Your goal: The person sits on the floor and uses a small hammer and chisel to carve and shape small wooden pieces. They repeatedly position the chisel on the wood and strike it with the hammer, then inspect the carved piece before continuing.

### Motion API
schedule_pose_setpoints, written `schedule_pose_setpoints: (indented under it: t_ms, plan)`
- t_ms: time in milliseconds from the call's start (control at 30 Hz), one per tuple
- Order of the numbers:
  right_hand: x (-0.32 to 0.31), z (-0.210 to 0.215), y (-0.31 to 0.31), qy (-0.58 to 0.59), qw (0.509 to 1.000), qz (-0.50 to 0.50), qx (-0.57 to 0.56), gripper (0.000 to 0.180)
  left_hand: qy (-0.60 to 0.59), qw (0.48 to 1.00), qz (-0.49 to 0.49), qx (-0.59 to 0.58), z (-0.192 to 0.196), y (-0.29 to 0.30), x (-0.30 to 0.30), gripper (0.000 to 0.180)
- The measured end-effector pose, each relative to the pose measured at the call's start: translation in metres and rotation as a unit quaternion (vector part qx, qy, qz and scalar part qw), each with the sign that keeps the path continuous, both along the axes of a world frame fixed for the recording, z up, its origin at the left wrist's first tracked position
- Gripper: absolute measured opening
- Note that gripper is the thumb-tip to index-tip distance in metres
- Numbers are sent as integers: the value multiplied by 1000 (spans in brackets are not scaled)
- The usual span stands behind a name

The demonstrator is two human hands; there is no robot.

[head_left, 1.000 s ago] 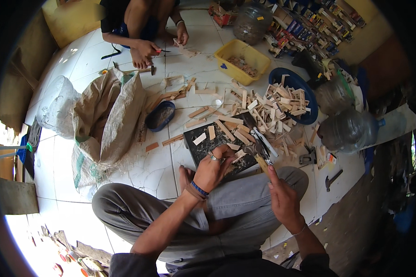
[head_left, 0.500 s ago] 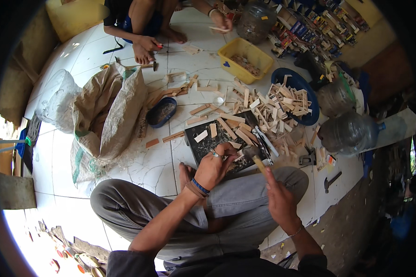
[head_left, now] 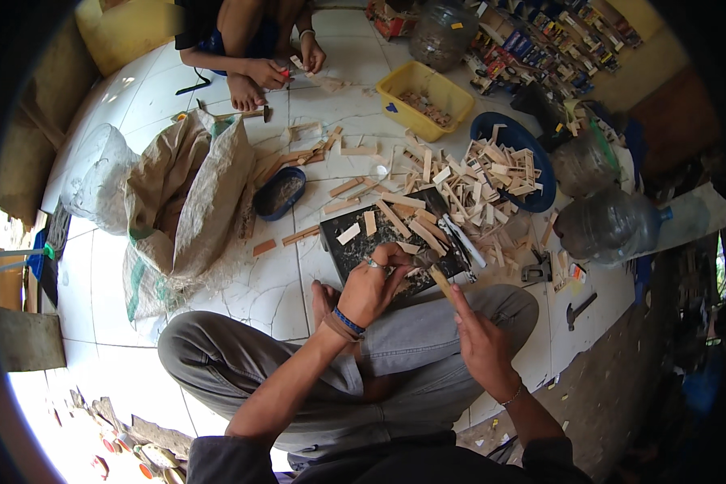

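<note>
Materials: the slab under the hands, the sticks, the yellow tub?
Slab: looks like dark speckled stone, smooth, flat-edged; could be tile. Sticks: pale raw wood, unfinished, cut strips with grain-like tone. Yellow tub: probably moulded plastic, uniform glossy colour, rounded rim. Left hand rests on the slab; right hand holds a wooden-handled hammer.

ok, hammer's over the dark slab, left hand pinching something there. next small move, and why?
Probably a short tap down: the right hand holds the hammer with its head beside the left hand, whose fingertips pinch a small piece on the slab. Keep it light, fingers are close.
</note>
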State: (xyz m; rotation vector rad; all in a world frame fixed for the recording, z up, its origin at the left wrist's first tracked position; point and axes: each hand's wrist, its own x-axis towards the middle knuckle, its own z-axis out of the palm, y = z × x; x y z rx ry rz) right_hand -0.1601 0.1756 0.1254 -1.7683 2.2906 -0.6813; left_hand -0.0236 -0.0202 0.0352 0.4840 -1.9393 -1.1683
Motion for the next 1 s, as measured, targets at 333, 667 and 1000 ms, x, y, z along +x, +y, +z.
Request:
schedule_pose_setpoints:
  t_ms: [333, 667, 1000]
  plan:
    - [5, 4, 0, -37, 999, -6, -40, 63, -3, 1000, -2, 0, 0, 0, -1, 32]
    - [4, 6, -10, -80, 994, -65, -39, 52, 8, 1000, -8, 7, 2, 1, 1, 31]
    - [-17, -41, -94, -382, 901, -204, 34, 39, -18, 1000, 3, 2, 2, -1, 2, 38]
